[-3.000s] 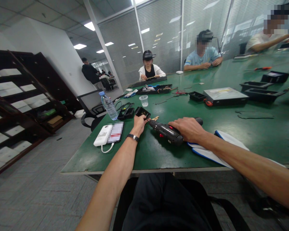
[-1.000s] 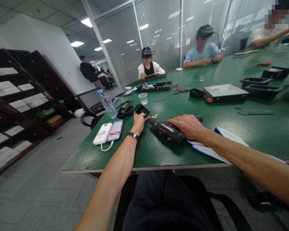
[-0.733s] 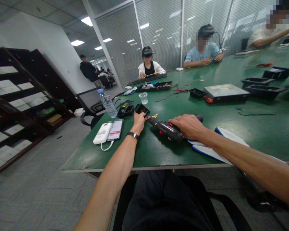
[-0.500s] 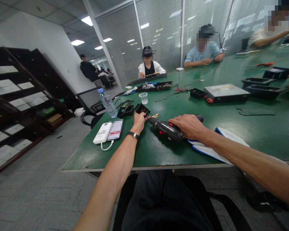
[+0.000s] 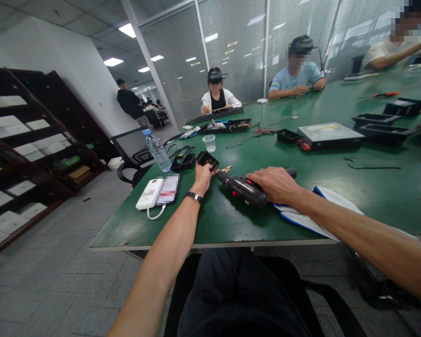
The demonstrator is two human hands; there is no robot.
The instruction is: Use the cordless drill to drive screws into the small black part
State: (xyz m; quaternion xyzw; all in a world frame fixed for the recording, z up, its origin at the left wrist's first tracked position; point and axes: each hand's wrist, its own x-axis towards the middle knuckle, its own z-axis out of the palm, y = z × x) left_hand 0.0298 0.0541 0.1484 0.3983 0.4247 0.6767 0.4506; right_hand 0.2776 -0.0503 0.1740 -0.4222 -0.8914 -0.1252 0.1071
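Observation:
Over the green table (image 5: pixel 182 220), my left hand (image 5: pixel 204 178) is closed on a small black box-like part (image 5: pixel 206 160). My right hand (image 5: pixel 275 183) is wrapped round a black cordless drill (image 5: pixel 243 188) with red buttons, which lies on its side in the grip. The drill's nose points left, close to the fingers of my left hand; whether it touches the part I cannot tell. Just behind the nose is a brass-coloured piece (image 5: pixel 226 168). White gloves with blue edging (image 5: pixel 312 222) lie under my right wrist.
A water bottle (image 5: pixel 156 150), a black open box (image 5: pixel 183 161), a plastic cup (image 5: pixel 209 142) and a white power bank (image 5: pixel 149 194) cabled to a phone (image 5: pixel 168 189) stand left. A metal-topped unit (image 5: pixel 330 135) and black trays (image 5: pixel 384 134) lie right. Co-workers (image 5: pixel 296 70) sit across the table.

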